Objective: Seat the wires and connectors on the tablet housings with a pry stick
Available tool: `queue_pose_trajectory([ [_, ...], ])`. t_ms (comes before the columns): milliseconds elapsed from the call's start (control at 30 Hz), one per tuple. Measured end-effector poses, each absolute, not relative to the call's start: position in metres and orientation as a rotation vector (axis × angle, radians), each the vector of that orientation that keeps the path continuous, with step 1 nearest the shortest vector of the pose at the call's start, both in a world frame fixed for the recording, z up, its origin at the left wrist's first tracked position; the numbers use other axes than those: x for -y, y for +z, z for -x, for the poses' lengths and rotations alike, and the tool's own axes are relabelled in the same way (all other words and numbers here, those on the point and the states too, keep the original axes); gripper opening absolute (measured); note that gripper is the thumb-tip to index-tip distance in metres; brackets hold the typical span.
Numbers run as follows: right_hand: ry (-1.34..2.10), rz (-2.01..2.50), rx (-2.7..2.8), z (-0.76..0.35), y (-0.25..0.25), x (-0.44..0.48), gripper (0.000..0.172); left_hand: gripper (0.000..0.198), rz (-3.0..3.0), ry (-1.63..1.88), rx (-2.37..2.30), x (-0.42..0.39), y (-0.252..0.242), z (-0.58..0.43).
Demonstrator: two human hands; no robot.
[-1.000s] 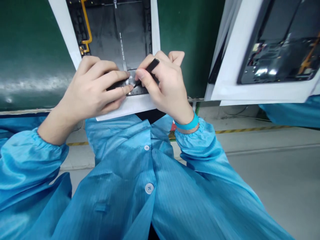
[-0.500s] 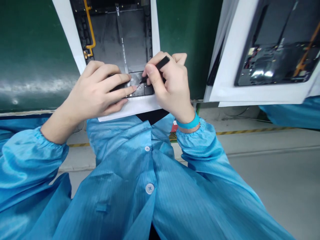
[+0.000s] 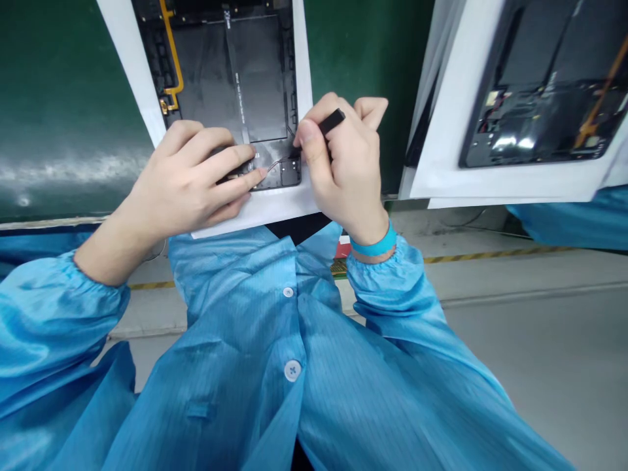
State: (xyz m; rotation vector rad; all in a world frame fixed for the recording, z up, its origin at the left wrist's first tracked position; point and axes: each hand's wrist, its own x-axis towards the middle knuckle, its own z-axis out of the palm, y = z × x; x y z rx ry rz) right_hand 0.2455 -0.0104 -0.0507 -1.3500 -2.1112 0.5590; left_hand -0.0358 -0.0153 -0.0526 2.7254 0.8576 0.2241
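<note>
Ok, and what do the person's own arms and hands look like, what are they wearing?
The bare left hand and bare right hand wear no gloves. The arms are covered by shiny light-blue striped smock sleeves, the left sleeve and the right sleeve, each gathered into an elastic cuff. A flat teal wristband circles the right wrist, between hand and cuff.

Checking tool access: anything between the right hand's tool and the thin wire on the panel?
Nothing visible. The tip of the black tool held by the right hand sits at the right end of the wire. The left hand rests on the panel, its fingertip at the wire's left end, clear of the tip.
</note>
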Motion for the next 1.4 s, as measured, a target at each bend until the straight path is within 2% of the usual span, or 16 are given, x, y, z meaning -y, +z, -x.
queue_pose_trajectory([
  [167,0.570,1.342,2.166,-0.248,-0.046,0.009,0.051,0.042,-2.696,0.235,-0.884,0.018,-0.052,0.034],
  [367,0.693,1.316,1.983,-0.248,-0.058,0.010,0.061,0.037,-2.652,0.363,-1.001,0.030,-0.052,0.022],
  [767,0.860,1.224,1.993,-0.239,-0.056,0.022,0.046,0.040,-2.769,0.245,-0.878,0.016,-0.040,0.034],
  [1067,0.936,1.192,2.004,-0.241,-0.058,0.021,0.047,0.034,-2.755,0.251,-0.815,0.013,-0.036,0.036],
  [1400,0.955,1.181,2.020,-0.239,-0.056,0.021,0.051,0.042,-2.887,0.122,-0.794,0.009,-0.035,0.031],
])
